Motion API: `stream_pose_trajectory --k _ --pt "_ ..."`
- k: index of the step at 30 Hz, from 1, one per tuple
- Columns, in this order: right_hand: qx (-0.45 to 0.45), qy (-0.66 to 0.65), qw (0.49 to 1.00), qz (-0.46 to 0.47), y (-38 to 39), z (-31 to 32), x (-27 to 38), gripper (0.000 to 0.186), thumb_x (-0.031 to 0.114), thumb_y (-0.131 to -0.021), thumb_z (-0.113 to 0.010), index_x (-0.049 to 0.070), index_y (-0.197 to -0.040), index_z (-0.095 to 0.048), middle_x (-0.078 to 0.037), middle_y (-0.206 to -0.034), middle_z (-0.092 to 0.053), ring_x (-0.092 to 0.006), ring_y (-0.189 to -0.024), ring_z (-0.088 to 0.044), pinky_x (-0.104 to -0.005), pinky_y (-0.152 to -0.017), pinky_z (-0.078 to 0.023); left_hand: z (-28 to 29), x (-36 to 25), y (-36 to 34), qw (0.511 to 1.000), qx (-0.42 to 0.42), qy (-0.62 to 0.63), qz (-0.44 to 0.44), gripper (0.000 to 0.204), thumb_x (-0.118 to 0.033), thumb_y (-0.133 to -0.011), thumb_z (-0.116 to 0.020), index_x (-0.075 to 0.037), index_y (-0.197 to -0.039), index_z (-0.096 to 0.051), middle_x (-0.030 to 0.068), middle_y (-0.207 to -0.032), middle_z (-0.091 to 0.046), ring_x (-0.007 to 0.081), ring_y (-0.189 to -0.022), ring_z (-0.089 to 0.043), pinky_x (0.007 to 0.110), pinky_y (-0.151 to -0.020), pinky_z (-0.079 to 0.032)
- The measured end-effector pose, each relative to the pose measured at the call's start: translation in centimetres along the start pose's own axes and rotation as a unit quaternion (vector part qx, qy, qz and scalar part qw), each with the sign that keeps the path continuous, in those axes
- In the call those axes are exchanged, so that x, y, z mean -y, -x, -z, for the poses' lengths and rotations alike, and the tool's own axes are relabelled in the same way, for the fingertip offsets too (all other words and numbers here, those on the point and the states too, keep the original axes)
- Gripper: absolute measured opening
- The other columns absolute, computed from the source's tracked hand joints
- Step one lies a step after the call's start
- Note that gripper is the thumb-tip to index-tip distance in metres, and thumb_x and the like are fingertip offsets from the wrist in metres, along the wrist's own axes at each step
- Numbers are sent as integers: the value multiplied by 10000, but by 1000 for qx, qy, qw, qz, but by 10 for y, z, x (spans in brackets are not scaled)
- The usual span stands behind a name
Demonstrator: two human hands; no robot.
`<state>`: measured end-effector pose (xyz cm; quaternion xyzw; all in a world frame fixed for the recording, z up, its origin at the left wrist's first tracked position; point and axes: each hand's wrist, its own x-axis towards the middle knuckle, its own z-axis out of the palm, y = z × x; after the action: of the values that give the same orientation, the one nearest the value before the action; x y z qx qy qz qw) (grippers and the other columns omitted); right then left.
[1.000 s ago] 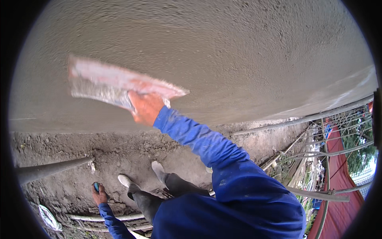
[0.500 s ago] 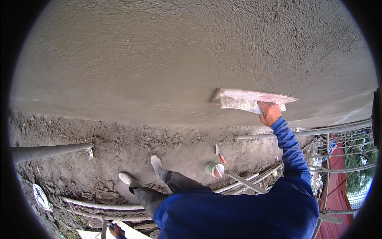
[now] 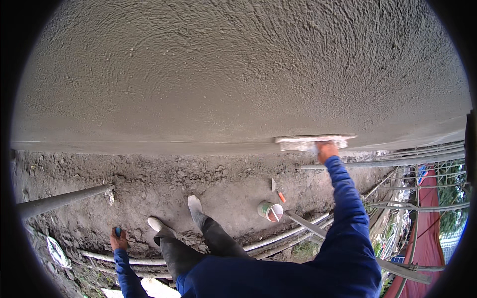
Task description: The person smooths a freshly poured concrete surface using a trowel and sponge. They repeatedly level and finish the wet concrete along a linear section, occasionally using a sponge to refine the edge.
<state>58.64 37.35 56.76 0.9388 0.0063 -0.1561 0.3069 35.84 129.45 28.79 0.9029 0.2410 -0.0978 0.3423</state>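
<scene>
Along the lower band of a cement-grey wall [image 3: 238, 74], a long, straight-edged float [image 3: 298, 144] is being held by the right hand [image 3: 327, 150], its fingers curled tightly around the back of the tool, the handle being hidden by the fist. The float is being seen nearly edge-on, its pale, mortar-crusted back being turned toward the body; whether its whole face is touching the wall cannot be told. Higher up, a coarse, swirled grain is being shown by the plaster, while the smoother strip below is being crossed by a thin, pale line. Low at the left, a small, rounded, dark bluish object [image 3: 118, 231] is being pinched in the curled fingers of the left hand [image 3: 119, 241], its kind being too small to tell. Rough, crumbly soil [image 3: 164, 176] is being stood on in light-coloured boots [image 3: 195, 203]. Near the right arm, a round bucket [image 3: 270, 212] with a pale rim and an orange-handled trowel [image 3: 281, 196] are being supported by the ground, just beside each other.
</scene>
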Motion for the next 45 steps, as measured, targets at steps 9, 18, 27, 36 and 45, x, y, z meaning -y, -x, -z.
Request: stream_pose_trajectory --k 9,18,27,36,45 --pt "-289 -315 881 203 -13 178 165 498 158 -620 -680 -6 -1082 -594 -172 -775 -667 -316 -675 -656 -440 -671 -511 -26 -80 -8 997 -4 -9 -82 276 -259 -858 -657 -67 -1047 -596 181 -785 -626 355 -666 -592 423 -656 -491" --pt "94 -43 993 61 -54 0 120 506 147 -766 -591 128 -1269 -536 -191 -1049 -682 -364 -978 -661 -495 -857 -523 10 56 69 974 -25 193 118 301 -242 -851 -663 -52 -1072 -588 150 -804 -616 250 -723 -584 374 -694 -487" --pt "-61 -121 987 86 18 30 224 532 169 -750 -670 53 -1255 -551 -253 -1050 -649 -422 -964 -625 -495 -864 -494 -44 77 46 972 -80 188 116 279 -234 -839 -689 -60 -1037 -598 125 -789 -615 222 -718 -583 349 -709 -489" --pt "-142 -204 963 101 -100 -59 543 468 177 -774 -686 -1 -1194 -586 -261 -915 -656 -445 -863 -627 -504 -776 -497 -243 108 -117 973 57 226 -3 332 -328 -826 -681 -142 -1086 -589 180 -948 -634 393 -905 -616 444 -773 -499" --pt "-294 -333 877 183 -140 78 717 254 -4 -816 -608 31 -1055 -686 -183 -966 -709 -341 -784 -700 -387 -708 -558 -284 171 -142 953 20 298 57 296 -289 -831 -680 -105 -1047 -596 153 -895 -633 359 -828 -621 416 -729 -494"
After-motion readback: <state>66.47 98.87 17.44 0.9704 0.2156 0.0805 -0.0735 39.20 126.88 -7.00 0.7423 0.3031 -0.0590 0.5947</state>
